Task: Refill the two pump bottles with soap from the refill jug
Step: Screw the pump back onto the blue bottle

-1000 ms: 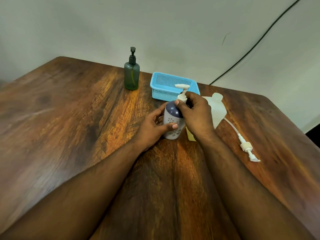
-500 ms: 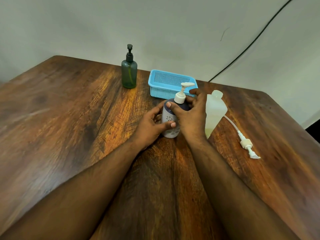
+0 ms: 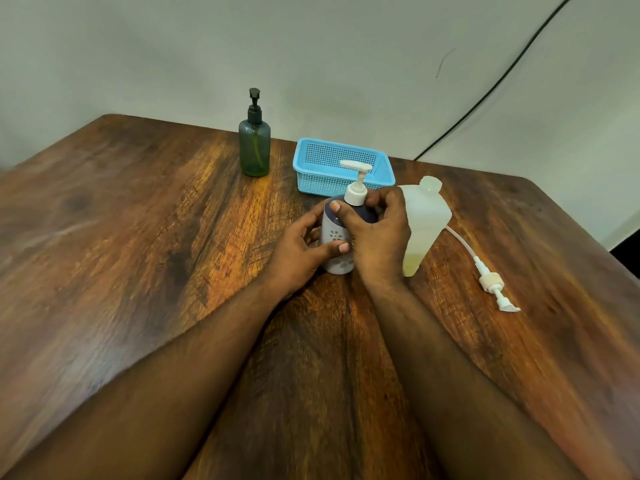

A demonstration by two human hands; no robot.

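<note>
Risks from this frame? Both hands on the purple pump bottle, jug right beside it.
1. The refill jug stands close behind the right hand; a twist or elbow swing might knock it over.
2. The left hand holds the purple pump bottle only low on its body while the right grips near the pump collar; it may tip or slip.
3. The loose pump lies on the table, so its tube may pick up dirt.

Nothing here can be read — no words, brand names or numbers. The white pump bottle (image 3: pixel 336 244) carries only a printed flower-like pattern of grey dots, and the green bottle (image 3: pixel 254 148) and jug (image 3: pixel 424 220) show no labels.
</note>
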